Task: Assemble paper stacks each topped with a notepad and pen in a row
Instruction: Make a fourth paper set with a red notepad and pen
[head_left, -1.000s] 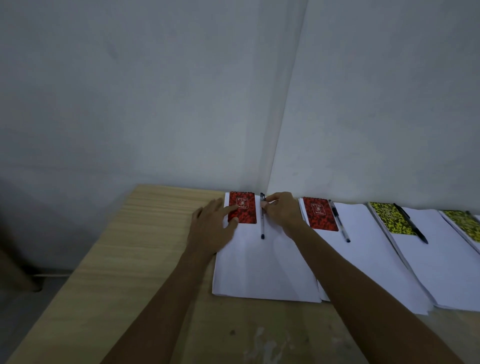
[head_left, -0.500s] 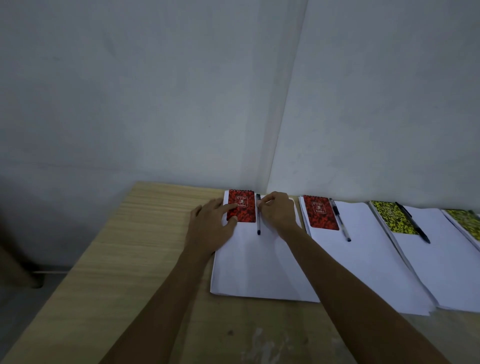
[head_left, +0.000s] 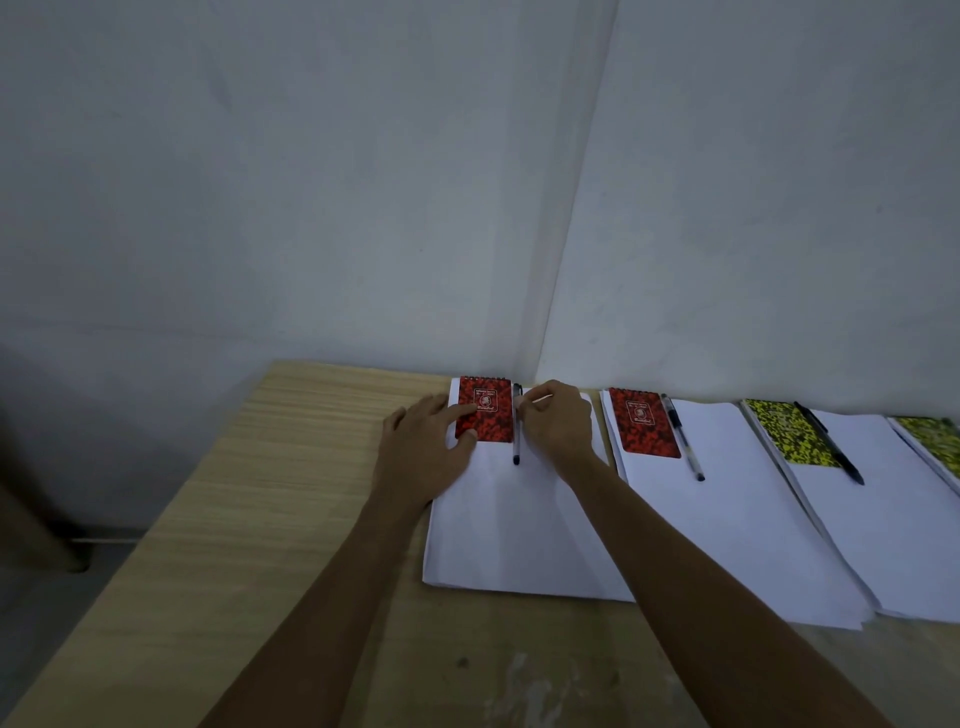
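The left hand lies flat with its fingers spread and straight, index finger and thumb pressing the left edge of a small red speckled spiral-bound notepad. The right hand is curled, its thumb and index finger pinching the upper barrel of a slim clear-bodied pen with a dark cap, which lies straight just beside the notepad's right edge. Both sit at the far left corner of a smooth white paper stack, a thick rectangle whose near edge shows several sheets slightly fanned. To its right, touching or slightly overlapping, a second white paper stack carries a matching red speckled notepad with a clear pen beside it, tilted a little. A third white stack holds a yellow-and-black speckled notepad with a black pen along its right side. A fourth yellow speckled notepad shows at the right edge of the view, cut off by the frame. All 4 rest in a row on a light wood-grain tabletop, matte and finely lined, with a worn pale patch near the front. Bare tabletop stretches to the left of the first stack as far as the table's left edge. Plain grey-white walls meet in a corner just behind the first notepad.
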